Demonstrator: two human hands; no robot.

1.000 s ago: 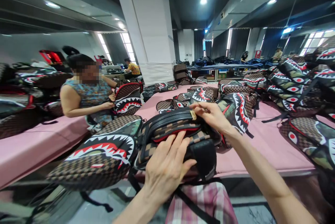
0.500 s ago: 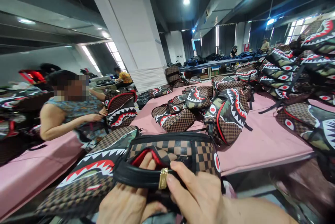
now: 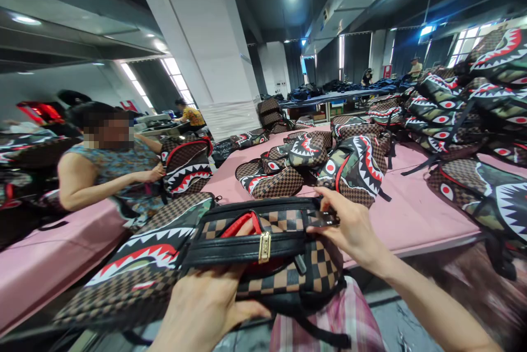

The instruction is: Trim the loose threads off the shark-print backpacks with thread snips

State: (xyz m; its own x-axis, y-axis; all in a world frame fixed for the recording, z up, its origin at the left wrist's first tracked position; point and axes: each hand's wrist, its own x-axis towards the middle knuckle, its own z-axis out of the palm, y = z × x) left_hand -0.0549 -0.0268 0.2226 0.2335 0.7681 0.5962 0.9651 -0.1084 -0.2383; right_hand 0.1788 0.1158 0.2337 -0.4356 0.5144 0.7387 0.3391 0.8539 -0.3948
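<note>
A brown-checked backpack (image 3: 288, 283) lies in front of me, its top towards me, with a black handle and a gold buckle (image 3: 264, 246). Red lining shows through the opening behind the handle. My left hand (image 3: 208, 300) reaches under the handle, its fingertips inside the opening and its thumb outside against the bag. At the bag's far right corner, my right hand (image 3: 349, 225) is closed, thumb and fingers around a small dark shiny piece (image 3: 327, 219) that I cannot identify. A grey tab (image 3: 300, 264), perhaps a zip pull, rests below the handle.
Another shark-mouth backpack (image 3: 144, 264) lies close on the left. Several more backpacks (image 3: 349, 168) sit on the pink table (image 3: 415, 214), with a tall pile (image 3: 444, 105) at the right. A co-worker (image 3: 107, 165) handles a backpack (image 3: 189, 165) at the left.
My right hand has left the handle's buckle and moved right and away from me to the bag's corner. My left hand stays under the handle, and the opening's near side shows more.
</note>
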